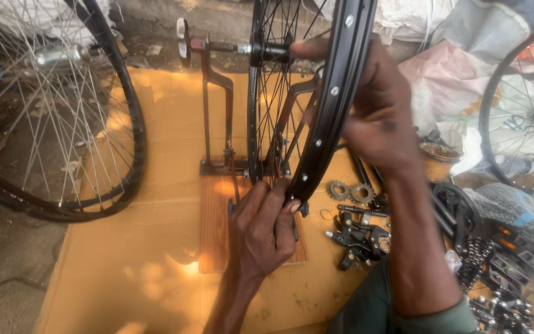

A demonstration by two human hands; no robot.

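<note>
Two hands on rim (332, 105) | left hand (264, 229) pinches its bottom edge | right hand (375, 105) grips upper rim | stand (217, 117) carries wheel | steady rim, turn slowly

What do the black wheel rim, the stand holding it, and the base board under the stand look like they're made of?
Black wheel rim: likely metal with a glossy black coating; it shows sheen and silvery spoke eyelets.
Stand: dark painted metal, probably steel; thin rigid bars, with reddish patches that may be rust.
Base board: wood, orange-brown, with visible lengthwise grain.
</note>
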